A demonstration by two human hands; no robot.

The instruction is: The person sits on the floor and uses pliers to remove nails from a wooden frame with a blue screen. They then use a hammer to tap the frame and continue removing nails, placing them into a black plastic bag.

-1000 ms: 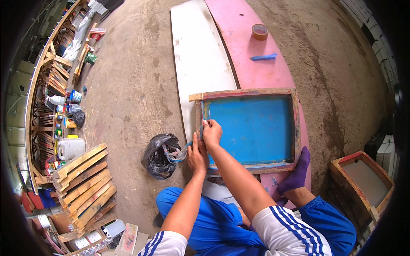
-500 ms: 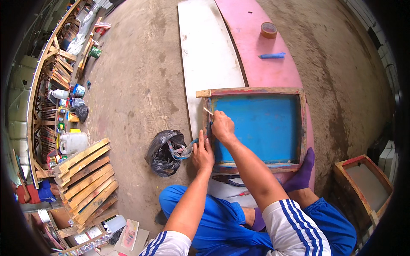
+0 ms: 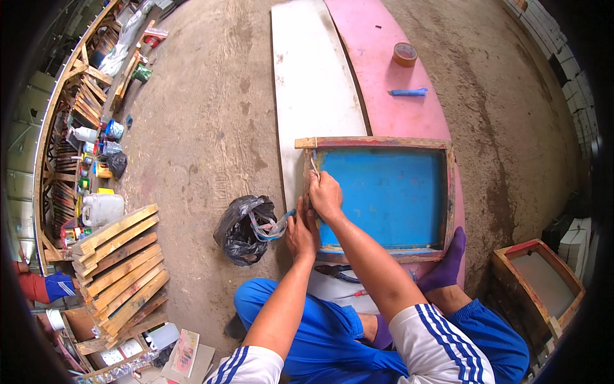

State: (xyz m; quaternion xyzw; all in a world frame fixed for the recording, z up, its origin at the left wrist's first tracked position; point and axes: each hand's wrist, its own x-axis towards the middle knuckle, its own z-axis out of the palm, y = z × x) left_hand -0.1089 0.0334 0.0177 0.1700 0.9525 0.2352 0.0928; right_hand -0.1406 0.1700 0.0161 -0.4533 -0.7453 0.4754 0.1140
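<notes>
A wooden screen-printing frame (image 3: 377, 142) with blue mesh (image 3: 390, 192) lies across the white and pink boards in front of me. My right hand (image 3: 325, 194) is closed in a pinch at the inner left edge of the frame. From its fingertips a thin pale strip (image 3: 314, 166) sticks out along that edge; whether it is tape or a stick is unclear. My left hand (image 3: 301, 232) presses on the frame's left side with its fingers stretched out. Beside its thumb, a crumpled clear-bluish strip (image 3: 272, 232) trails into a black plastic bag (image 3: 242, 233) on the floor.
On the pink board (image 3: 368, 45) lie a roll of brown tape (image 3: 405, 54) and a blue cutter (image 3: 408, 93). Pliers (image 3: 338, 272) rest below the frame. Stacked wooden slats (image 3: 125, 269) stand at left, more frames (image 3: 540, 281) at right. Part of another person (image 3: 41, 286) shows far left.
My right hand has slid slightly left and toward me along the frame's edge, and the pale strip now stands more upright. My left hand stays on the frame's side. The view has shifted a little.
</notes>
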